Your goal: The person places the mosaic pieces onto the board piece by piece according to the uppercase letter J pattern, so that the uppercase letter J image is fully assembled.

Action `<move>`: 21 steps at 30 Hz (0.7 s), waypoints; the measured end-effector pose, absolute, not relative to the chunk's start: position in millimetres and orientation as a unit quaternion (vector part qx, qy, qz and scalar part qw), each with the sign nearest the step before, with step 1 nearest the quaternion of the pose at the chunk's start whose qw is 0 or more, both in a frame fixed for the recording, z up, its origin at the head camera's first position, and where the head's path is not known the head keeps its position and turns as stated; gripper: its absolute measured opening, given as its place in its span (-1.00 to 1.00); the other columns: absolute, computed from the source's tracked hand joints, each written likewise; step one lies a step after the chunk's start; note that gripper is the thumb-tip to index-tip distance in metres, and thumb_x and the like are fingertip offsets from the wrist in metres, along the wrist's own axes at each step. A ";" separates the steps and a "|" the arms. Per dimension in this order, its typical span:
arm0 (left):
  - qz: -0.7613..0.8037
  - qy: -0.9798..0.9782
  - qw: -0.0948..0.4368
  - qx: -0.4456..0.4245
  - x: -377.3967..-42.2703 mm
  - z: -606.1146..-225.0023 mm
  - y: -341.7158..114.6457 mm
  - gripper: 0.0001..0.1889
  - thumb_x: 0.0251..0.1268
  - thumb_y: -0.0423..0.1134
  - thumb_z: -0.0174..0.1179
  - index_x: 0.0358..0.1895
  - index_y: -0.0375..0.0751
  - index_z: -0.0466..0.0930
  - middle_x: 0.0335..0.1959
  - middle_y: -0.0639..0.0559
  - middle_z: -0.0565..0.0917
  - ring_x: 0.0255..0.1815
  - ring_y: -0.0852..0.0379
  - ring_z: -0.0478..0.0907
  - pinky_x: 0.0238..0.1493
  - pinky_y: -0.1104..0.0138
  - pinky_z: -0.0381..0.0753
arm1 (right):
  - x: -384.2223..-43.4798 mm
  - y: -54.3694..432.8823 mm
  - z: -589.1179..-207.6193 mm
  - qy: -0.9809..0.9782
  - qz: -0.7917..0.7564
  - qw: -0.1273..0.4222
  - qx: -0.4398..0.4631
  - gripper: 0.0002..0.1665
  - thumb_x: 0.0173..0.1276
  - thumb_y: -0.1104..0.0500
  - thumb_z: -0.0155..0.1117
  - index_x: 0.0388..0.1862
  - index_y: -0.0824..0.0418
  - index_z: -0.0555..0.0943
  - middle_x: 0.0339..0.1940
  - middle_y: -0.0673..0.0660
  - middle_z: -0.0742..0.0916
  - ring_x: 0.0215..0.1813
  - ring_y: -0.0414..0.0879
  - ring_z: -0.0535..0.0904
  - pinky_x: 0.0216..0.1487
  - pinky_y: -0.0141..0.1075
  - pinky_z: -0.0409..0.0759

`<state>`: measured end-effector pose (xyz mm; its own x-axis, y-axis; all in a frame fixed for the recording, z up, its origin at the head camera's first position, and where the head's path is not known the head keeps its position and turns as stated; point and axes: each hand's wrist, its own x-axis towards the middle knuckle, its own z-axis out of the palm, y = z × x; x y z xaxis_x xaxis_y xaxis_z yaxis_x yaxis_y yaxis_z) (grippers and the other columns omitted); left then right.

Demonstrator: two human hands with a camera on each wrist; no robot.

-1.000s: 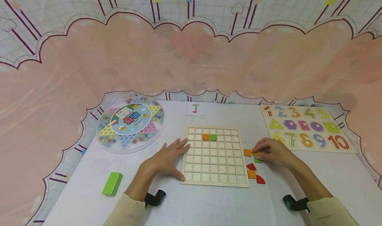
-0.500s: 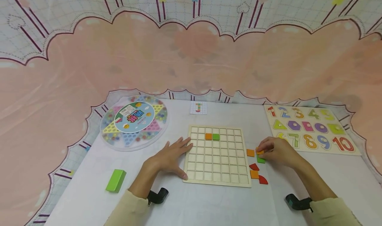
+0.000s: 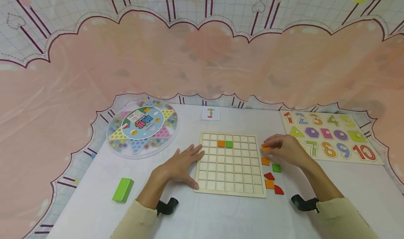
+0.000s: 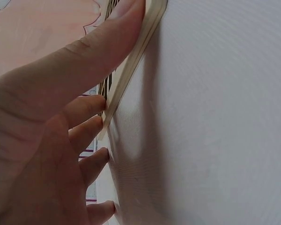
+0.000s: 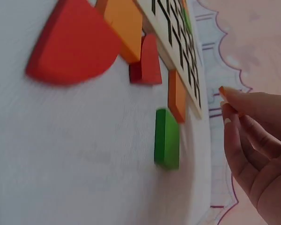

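Note:
A wooden grid board (image 3: 230, 169) lies in the middle of the table, with an orange square tile (image 3: 221, 143) and a green square tile (image 3: 229, 144) side by side in its second row. My left hand (image 3: 180, 167) rests spread along the board's left edge, thumb near the front corner. Beyond the right edge, my right hand (image 3: 288, 149) pinches another orange tile (image 3: 265, 147) between thumb and fingers, above the table. Below it lie a loose orange tile (image 3: 265, 161), a green tile (image 5: 167, 139), a second orange tile (image 3: 269, 184) and two red quarter-round pieces (image 5: 75, 44).
A small card (image 3: 210, 113) with a coloured J pattern lies behind the board. At the back left is a round marble game box (image 3: 142, 128); a number puzzle board (image 3: 331, 137) is at the back right. A green block (image 3: 123, 190) lies at the left.
My right hand has lifted the orange tile off the spot by the green tile and moved it up and left toward the board. My left hand stays at the board's edge.

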<state>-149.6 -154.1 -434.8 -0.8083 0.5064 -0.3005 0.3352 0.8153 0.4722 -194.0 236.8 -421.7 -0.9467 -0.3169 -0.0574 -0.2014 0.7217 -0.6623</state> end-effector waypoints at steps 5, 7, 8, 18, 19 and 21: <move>0.205 0.928 0.211 0.227 -150.3 -435.4 -153.9 0.22 -0.23 0.06 0.67 0.61 -0.11 0.18 0.72 -0.02 0.02 0.75 -0.18 -0.14 0.61 -0.39 -0.17 | -201.7 219.0 -424.9 0.922 -0.351 0.090 -0.136 -0.71 0.30 0.15 0.47 0.00 0.14 0.81 0.09 0.19 0.79 0.07 0.05 0.66 -0.06 -0.52 0.59; 0.206 0.928 0.211 0.227 -150.2 -435.1 -154.1 0.22 -0.22 0.07 0.67 0.61 -0.11 0.18 0.72 -0.02 0.02 0.75 -0.18 -0.14 0.61 -0.39 -0.16 | -204.8 210.9 -426.9 0.920 -0.356 0.093 -0.135 -0.72 0.31 0.14 0.46 -0.01 0.14 0.81 0.09 0.19 0.78 0.06 0.03 0.66 -0.06 -0.50 0.60; 0.206 0.928 0.211 0.227 -150.1 -435.0 -154.3 0.22 -0.22 0.07 0.67 0.61 -0.10 0.18 0.72 -0.02 0.02 0.75 -0.18 -0.14 0.61 -0.39 -0.17 | -206.3 206.6 -428.0 0.919 -0.358 0.094 -0.135 -0.73 0.32 0.14 0.45 -0.01 0.13 0.81 0.09 0.19 0.79 0.04 0.02 0.66 -0.07 -0.49 0.60; 0.204 0.929 0.209 0.226 -149.6 -436.2 -155.7 0.22 -0.23 0.06 0.67 0.61 -0.10 0.19 0.72 -0.02 0.04 0.75 -0.18 -0.13 0.60 -0.39 -0.15 | -217.1 171.4 -435.0 0.913 -0.372 0.114 -0.119 -0.76 0.31 0.12 0.48 -0.05 0.10 0.81 0.07 0.16 0.80 -0.09 -0.05 0.65 -0.10 -0.44 0.61; 0.205 0.929 0.208 0.226 -149.6 -436.3 -155.5 0.22 -0.23 0.06 0.67 0.61 -0.11 0.19 0.72 -0.02 0.04 0.75 -0.18 -0.12 0.60 -0.39 -0.14 | -217.6 169.3 -435.2 0.913 -0.373 0.116 -0.119 -0.75 0.31 0.12 0.49 -0.05 0.10 0.81 0.07 0.17 0.80 -0.09 -0.04 0.65 -0.12 -0.44 0.61; 0.205 0.930 0.208 0.225 -149.3 -435.9 -155.3 0.22 -0.23 0.06 0.67 0.61 -0.10 0.19 0.72 -0.02 0.03 0.75 -0.18 -0.13 0.61 -0.38 -0.15 | -218.7 165.0 -435.3 0.912 -0.374 0.121 -0.114 -0.76 0.30 0.11 0.50 -0.06 0.09 0.81 0.06 0.16 0.80 -0.10 -0.04 0.64 -0.14 -0.42 0.61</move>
<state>-149.3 -155.3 -435.9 -0.8119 0.5036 -0.2951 0.3329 0.8148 0.4746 -218.7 165.0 -435.3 -0.9450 -0.2975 -0.1356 -0.1168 0.6945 -0.7100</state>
